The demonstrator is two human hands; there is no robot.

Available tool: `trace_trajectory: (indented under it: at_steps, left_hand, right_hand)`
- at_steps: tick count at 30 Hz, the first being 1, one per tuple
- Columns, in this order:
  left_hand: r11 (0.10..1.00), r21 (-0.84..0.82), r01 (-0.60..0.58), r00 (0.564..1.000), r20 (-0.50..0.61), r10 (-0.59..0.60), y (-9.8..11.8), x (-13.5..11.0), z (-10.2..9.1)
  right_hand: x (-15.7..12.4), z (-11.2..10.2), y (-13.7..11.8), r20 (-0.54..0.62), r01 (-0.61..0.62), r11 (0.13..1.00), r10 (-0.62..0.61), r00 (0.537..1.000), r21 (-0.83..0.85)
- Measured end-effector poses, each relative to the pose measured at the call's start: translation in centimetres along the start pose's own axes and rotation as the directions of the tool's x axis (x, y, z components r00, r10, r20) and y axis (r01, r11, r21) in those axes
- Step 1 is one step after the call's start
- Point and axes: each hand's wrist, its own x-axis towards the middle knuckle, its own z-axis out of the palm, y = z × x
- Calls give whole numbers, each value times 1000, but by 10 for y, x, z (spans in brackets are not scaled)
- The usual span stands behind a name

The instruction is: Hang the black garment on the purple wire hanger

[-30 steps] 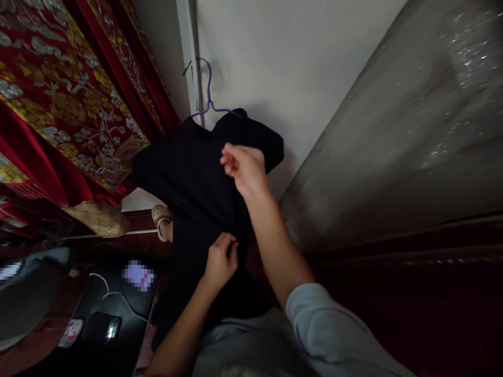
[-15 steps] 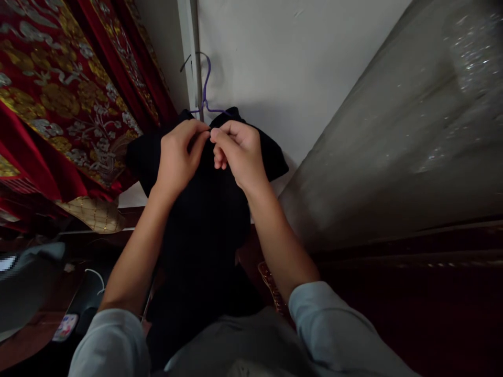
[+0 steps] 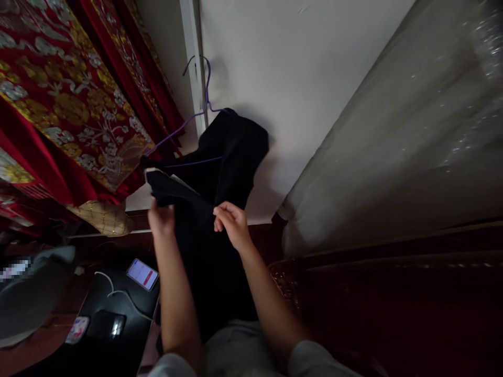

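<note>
A black garment (image 3: 243, 141) hangs from a purple wire hanger (image 3: 208, 94). Its neck opening gapes, and the hanger's lower bar shows inside. My right hand (image 3: 232, 224) pinches the front edge of the cloth with thumb and fingertips. On the garment's left side, below a pale strip at the shoulder, my left hand (image 3: 162, 219) has cloth between thumb and fingers; dark fabric partly hides the fingertips.
A white post (image 3: 192, 36) holds the hanger's hook. Red embroidered cloth (image 3: 74, 99) hangs at left, plastic-covered material (image 3: 365, 157) stands at right. A phone (image 3: 142, 274) and white cable (image 3: 126, 293) lie on a black tabletop (image 3: 129, 335). Part of a person (image 3: 35, 293) shows far left.
Both hands have moved down from the hanger's neck and farther apart. The garment's front is now drawn down and open, baring the hanger's left arm. The lit phone has come into view.
</note>
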Motion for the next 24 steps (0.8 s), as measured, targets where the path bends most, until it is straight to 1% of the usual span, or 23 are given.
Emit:
trace_trajectory:
  at_steps: [2, 4, 6, 7, 8, 9, 10, 11, 12, 13, 14, 15, 16, 17, 18, 19, 20, 21, 22, 23, 24]
  left_hand:
    - [997, -50, 51, 997, -58, -54, -17, -19, 4]
    - [989, -107, 101, 985, -131, -114, -30, -33, 7]
    - [969, -188, 161, 960, -196, -198, -37, -46, 10]
    - [953, -236, 192, 949, -204, -242, -38, -52, 11]
    - [936, -279, 215, 944, -188, -272, -35, -58, 13]
    - [922, -311, 231, 946, -151, -288, -31, -63, 16]
    - [916, -323, 240, 953, -99, -285, -24, -68, 21]
    - [924, -304, 234, 965, -40, -257, -16, -72, 27]
    - [945, -256, 206, 978, 15, -209, -8, -75, 33]
    - [967, -195, 164, 986, 65, -154, -1, -76, 41]
    - [985, -133, 112, 989, 108, -98, 5, -77, 48]
    - [996, -77, 50, 989, 141, -39, 9, -75, 54]
    - [999, -36, -12, 985, 169, 18, 11, -72, 59]
    - [998, -13, -59, 976, 209, 60, 11, -66, 62]
    - [997, -1, -81, 958, 275, 78, 8, -60, 64]
    - [997, 11, -77, 925, 373, 67, 4, -53, 64]
    - [998, 33, -54, 868, 496, 31, -1, -47, 62]
    - [997, 77, -26, 784, 620, -27, -7, -41, 60]
    - [990, 141, -10, 692, 716, -95, -13, -36, 56]
    - [977, 212, -14, 612, 774, -159, -20, -32, 52]
    - [962, 269, -32, 560, 802, -206, -26, -30, 47]
  right_hand:
    - [-3, -6, 1, -46, 10, 1000, -10, 999, 11]
    - [-3, -13, 0, -109, 53, 999, -53, 993, 4]
    - [-2, -18, -1, -201, 133, 990, -140, 970, -49]
    - [-2, -19, -2, -241, 188, 977, -206, 948, -98]
    - [-3, -18, -2, -256, 240, 958, -274, 927, -153]
    - [-3, -15, -3, -235, 279, 938, -324, 916, -205]
    - [-4, -12, -3, -175, 294, 924, -340, 924, -245]
    - [-4, -8, -4, -88, 285, 920, -319, 944, -270]
    - [-5, -4, -5, -1, 258, 924, -269, 963, -282]
    - [-5, -1, -6, 64, 221, 933, -211, 975, -285]
    - [-5, 0, -9, 91, 187, 942, -168, 982, -277]
    - [-4, -1, -12, 84, 159, 953, -142, 986, -257]
    - [-2, -4, -16, 49, 131, 966, -123, 991, -224]
    - [1, -8, -22, 6, 97, 978, -97, 995, -185]
    - [7, -14, -29, -30, 61, 986, -66, 997, -154]
    - [15, -20, -38, -51, 34, 989, -42, 998, -142]
    - [25, -25, -47, -63, 28, 988, -38, 997, -154]
    - [38, -30, -58, -72, 51, 981, -65, 995, -190]
    - [53, -34, -68, -78, 102, 965, -125, 989, -243]
    - [69, -37, -79, -95, 174, 939, -210, 973, -297]
    - [85, -38, -88, -119, 249, 905, -305, 945, -344]
